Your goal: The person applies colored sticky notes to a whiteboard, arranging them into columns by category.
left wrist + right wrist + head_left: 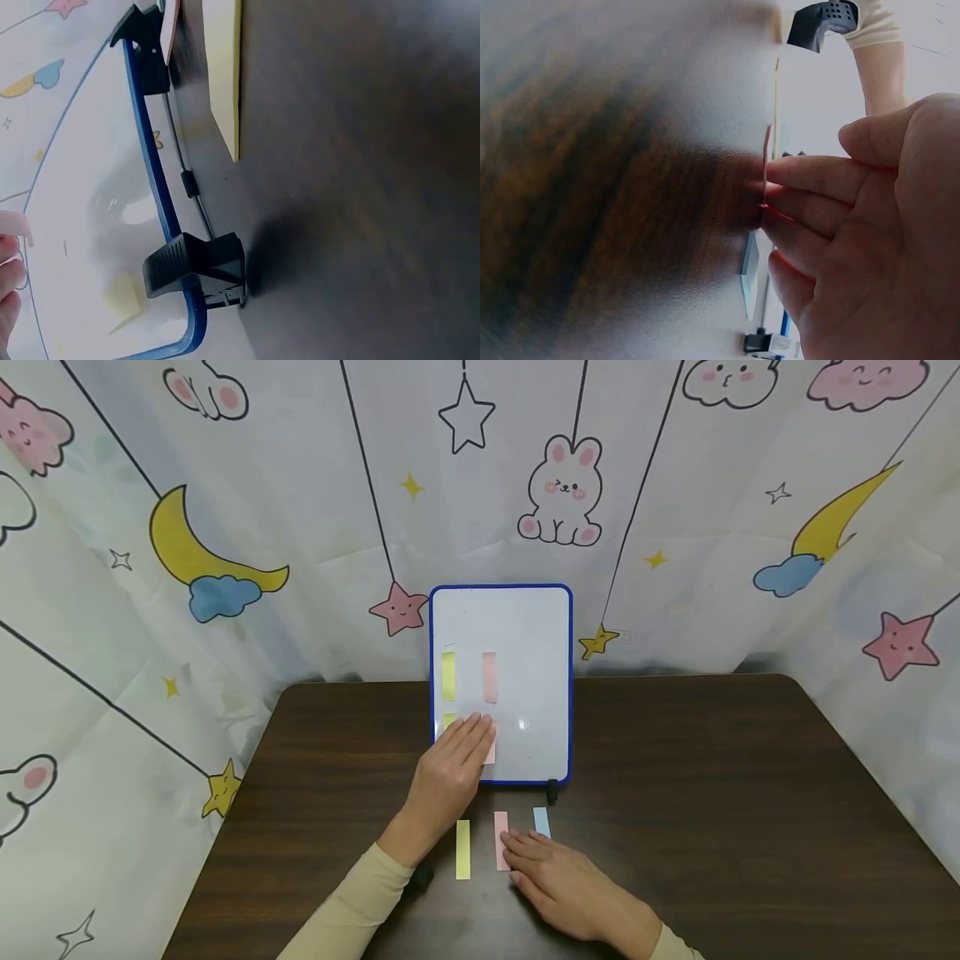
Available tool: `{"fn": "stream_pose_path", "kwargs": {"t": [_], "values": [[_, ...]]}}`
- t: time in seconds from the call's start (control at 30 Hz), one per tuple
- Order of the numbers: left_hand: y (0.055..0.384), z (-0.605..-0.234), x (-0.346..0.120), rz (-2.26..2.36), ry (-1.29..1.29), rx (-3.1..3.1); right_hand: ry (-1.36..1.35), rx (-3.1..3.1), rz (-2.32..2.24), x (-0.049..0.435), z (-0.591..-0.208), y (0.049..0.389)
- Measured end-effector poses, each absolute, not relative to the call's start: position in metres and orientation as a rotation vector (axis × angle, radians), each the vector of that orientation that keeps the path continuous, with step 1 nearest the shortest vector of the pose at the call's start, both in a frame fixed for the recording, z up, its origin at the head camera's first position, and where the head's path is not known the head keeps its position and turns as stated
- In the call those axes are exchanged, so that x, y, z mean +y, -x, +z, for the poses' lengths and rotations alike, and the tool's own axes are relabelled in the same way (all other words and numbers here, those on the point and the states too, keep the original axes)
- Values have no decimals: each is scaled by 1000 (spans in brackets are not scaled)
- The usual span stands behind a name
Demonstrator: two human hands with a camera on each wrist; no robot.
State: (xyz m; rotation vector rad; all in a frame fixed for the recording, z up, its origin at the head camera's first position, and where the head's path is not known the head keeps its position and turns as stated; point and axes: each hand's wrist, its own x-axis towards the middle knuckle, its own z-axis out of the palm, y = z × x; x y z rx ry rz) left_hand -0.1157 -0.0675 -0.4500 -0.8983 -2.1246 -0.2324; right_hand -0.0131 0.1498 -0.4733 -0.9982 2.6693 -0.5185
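My left hand point(447, 768) is at the lower left of a blue-framed whiteboard point(532, 652). Its straight fingers lie over a pink paper strip point(491, 753), whose lower end shows beside them. In the left wrist view, that strip point(15, 225) stands at the fingertips. A yellow strip point(448, 720) on the board is partly hidden by this hand. Higher up are another yellow strip point(448, 677) and another pink strip point(490, 677). My right hand point(566, 885) rests low over the table, its extended fingertips touching the edge of a pink sticky-note pad point(501, 827).
A yellow note pad point(462, 850) lies left of the pink one. To the right, a blue pad point(541, 820) is partly covered by the right hand. Black stand feet point(199, 266) hold the board's lower edge on the dark wooden table point(712, 793). A patterned curtain point(300, 460) hangs behind.
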Motion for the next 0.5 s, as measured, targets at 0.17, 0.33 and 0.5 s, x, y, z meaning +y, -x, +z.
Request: {"fn": "stream_pose_path", "kwargs": {"t": [0.17, 0.33, 0.5], "values": [[125, -451, -66, -220, 878, -2132, 990, 2667, -512, 150, -474, 13], [131, -453, -65, -225, 866, -2146, 993, 2669, -509, 150, -474, 13], [133, -453, -64, -241, 861, -2174, 1004, 2678, -513, 151, -475, 13]]}}
